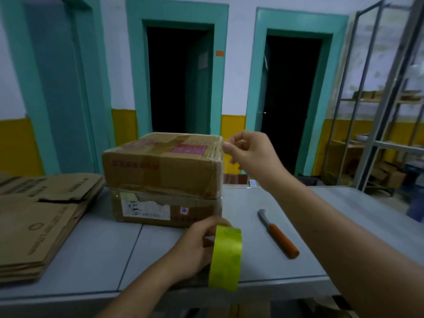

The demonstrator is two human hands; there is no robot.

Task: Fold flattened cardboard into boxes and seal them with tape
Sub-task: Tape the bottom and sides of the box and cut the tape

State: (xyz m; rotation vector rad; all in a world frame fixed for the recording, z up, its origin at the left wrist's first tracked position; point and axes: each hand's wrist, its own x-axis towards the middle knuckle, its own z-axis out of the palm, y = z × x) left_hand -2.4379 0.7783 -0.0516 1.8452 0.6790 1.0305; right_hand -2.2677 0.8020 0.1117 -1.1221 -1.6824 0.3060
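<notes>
A grey metal counter [332, 216] carries everything. At its left end lies a thick stack of flattened brown cardboard sheets [41, 221]. Near the middle stand two taped brown cardboard boxes, the upper box [160, 166] sitting squarely on the lower box [197, 210], which bears a torn white label.

The right hand [250, 154] is raised at the upper box's top right corner, fingers curled, thumb and forefinger pinching what looks like the end of a clear tape strip [220, 171] that runs down that box's right edge. The left hand [195, 246] is lower and nearer, just in front of the lower box, gripping a yellow-green roll of tape [226, 258] held upright on edge.

To the right of the roll – apart from both hands – an orange-handled knife [278, 234] lies flat on the counter.
</notes>
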